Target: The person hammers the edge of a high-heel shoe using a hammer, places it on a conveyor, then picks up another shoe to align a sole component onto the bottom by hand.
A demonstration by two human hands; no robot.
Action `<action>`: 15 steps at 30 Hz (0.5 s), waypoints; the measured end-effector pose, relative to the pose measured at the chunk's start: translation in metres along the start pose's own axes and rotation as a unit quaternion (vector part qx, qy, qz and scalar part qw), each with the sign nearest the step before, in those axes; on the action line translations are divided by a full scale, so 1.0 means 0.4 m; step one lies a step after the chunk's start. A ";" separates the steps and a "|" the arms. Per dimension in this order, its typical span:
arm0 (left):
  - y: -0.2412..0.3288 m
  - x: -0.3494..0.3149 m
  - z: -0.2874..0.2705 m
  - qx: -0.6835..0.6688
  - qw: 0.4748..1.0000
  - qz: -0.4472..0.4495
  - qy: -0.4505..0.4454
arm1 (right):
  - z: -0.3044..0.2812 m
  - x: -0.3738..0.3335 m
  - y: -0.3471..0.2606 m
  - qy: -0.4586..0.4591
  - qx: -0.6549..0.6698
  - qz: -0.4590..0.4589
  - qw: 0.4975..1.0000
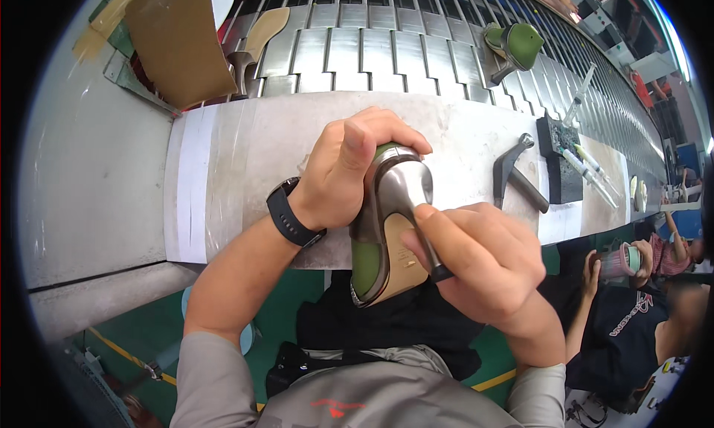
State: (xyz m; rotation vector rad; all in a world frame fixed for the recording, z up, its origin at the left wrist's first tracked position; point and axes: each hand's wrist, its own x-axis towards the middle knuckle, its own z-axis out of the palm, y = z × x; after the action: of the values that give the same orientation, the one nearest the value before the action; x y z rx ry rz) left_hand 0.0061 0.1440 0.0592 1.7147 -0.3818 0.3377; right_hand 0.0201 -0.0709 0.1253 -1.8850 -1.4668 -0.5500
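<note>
A green high-heeled shoe [367, 268] is held over the near edge of the bench, its tan sole turned partly up. Its heel is shiny brown-grey and ends in a dark tip pointing toward me. My left hand [346, 164] wraps round the back of the shoe, a black watch on that wrist. With the thumb laid along the heel, my right hand [483, 261] grips it near the tip; some of its fingers are hidden beneath. To the right on the bench lies a hammer-like tool [508, 177] with a curved dark head.
A black block [561, 164] holding several syringes stands at the right of the bench. Beyond, a metal slat conveyor [387, 60] carries another green shoe [520, 47] and a tan sole piece [264, 32]. Brown cardboard [178, 45] leans at far left. A co-worker sits at right.
</note>
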 end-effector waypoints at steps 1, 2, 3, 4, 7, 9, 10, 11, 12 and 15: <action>0.000 -0.002 -0.003 -0.002 1.000 -0.001 -0.001 | 0.017 -0.004 0.005 0.010 -0.003 -0.011 1.000; -0.001 -0.004 -0.004 -0.001 1.000 -0.001 -0.004 | 0.026 -0.004 0.008 0.020 -0.005 -0.022 1.000; -0.002 -0.006 -0.005 -0.003 1.000 -0.008 -0.001 | 0.026 -0.002 0.006 0.020 -0.004 -0.024 1.000; -0.001 -0.007 -0.005 -0.003 1.000 -0.015 0.004 | 0.030 -0.002 0.008 0.022 -0.004 -0.023 0.999; 0.005 -0.007 -0.010 0.003 1.000 -0.010 0.005 | 0.045 -0.006 0.013 0.036 -0.010 -0.032 0.999; 0.004 -0.008 -0.013 0.005 1.000 -0.007 0.003 | 0.054 -0.009 0.013 0.048 -0.003 -0.034 0.998; 0.005 -0.008 -0.014 0.006 1.000 -0.005 0.003 | 0.054 -0.007 0.013 0.049 -0.004 -0.034 0.998; 0.005 -0.009 -0.015 0.007 1.000 -0.004 0.002 | 0.053 -0.006 0.012 0.047 -0.003 -0.035 0.998; 0.006 -0.009 -0.016 0.011 1.000 -0.003 0.001 | 0.053 -0.005 0.012 0.045 -0.002 -0.036 0.998; 0.016 -0.009 -0.016 0.019 1.000 -0.010 -0.005 | 0.057 -0.008 0.012 0.054 -0.004 -0.038 0.998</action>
State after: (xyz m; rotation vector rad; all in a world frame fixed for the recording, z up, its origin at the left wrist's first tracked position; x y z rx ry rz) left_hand -0.0001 0.1493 0.0646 1.7574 -0.3670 0.3236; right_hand 0.0223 -0.0571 0.1064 -1.7821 -1.4709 -0.6836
